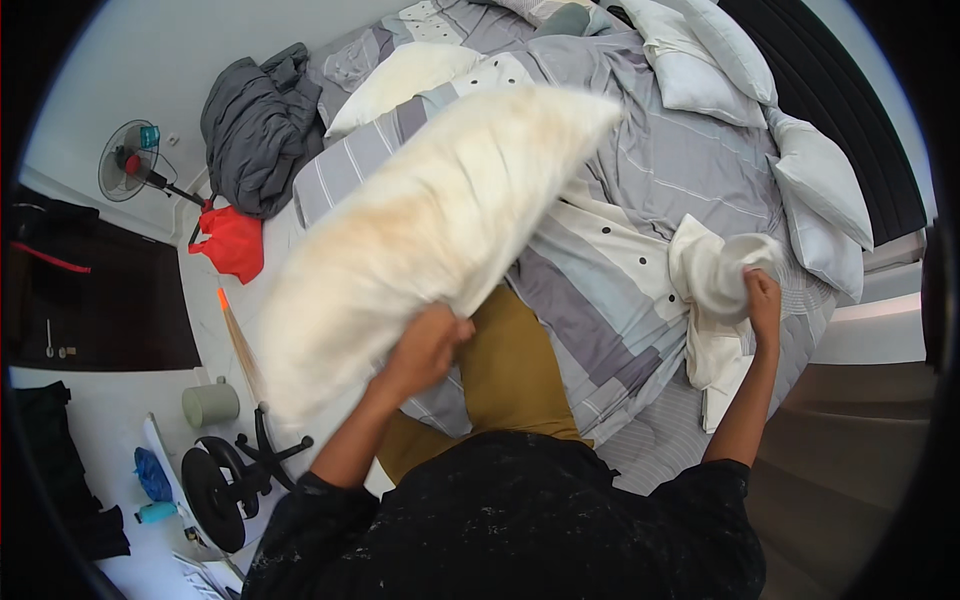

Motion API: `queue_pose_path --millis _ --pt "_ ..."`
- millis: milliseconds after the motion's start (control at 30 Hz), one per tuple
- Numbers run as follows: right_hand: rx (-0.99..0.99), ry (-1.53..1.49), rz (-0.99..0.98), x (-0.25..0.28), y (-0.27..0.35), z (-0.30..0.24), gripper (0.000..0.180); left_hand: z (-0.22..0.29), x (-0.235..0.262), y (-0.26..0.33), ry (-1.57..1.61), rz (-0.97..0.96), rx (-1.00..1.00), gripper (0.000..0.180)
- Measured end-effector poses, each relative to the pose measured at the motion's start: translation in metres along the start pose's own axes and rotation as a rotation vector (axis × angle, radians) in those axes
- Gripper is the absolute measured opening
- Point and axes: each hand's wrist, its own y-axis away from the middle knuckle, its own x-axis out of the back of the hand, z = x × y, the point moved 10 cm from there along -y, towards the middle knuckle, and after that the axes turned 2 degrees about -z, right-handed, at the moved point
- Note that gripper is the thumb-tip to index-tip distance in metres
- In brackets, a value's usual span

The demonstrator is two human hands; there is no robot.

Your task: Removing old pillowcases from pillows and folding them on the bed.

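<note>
My left hand (430, 348) is closed on the near edge of a large cream pillow (430, 220), stained yellowish in places. The pillow is tilted above the bed's near left side and slightly smeared by motion. Out to the right, my right hand (762, 297) grips a bunched cream cloth (705, 265), which looks like a pillowcase. Part of that cloth is blurred; the rest trails down onto the bed. Beneath both lies a rumpled grey, white and lilac patterned sheet (640, 170).
White pillows (700, 70) and more white pillows (825, 185) lie along the black headboard (840, 90). Another cream pillow (400, 80) rests on the bed's far left. Left of the bed are a dark grey comforter (255, 130), a fan (130, 160), a red bag (230, 243) and an office chair (225, 490).
</note>
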Motion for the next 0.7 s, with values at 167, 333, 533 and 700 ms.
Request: queue_pose_path --millis 167,333,533,700 --pt "-0.033 0.068 -0.158 -0.044 -0.008 -0.011 0.031 -0.041 -0.046 0.112 0.243 0.04 0.471 0.01" --pt "0.004 0.022 -0.141 -0.085 -0.029 -0.005 0.024 -0.137 0.058 0.2 -0.004 0.853 0.882 0.052" --pt "-0.371 -0.443 -0.451 -0.281 -0.009 0.006 0.066 -0.25 -0.016 0.268 0.876 0.989 1.426 0.108" --pt "-0.325 -0.847 -0.783 -0.389 0.063 -0.099 0.067 -0.219 -0.039 0.221 1.222 0.71 1.104 0.064"
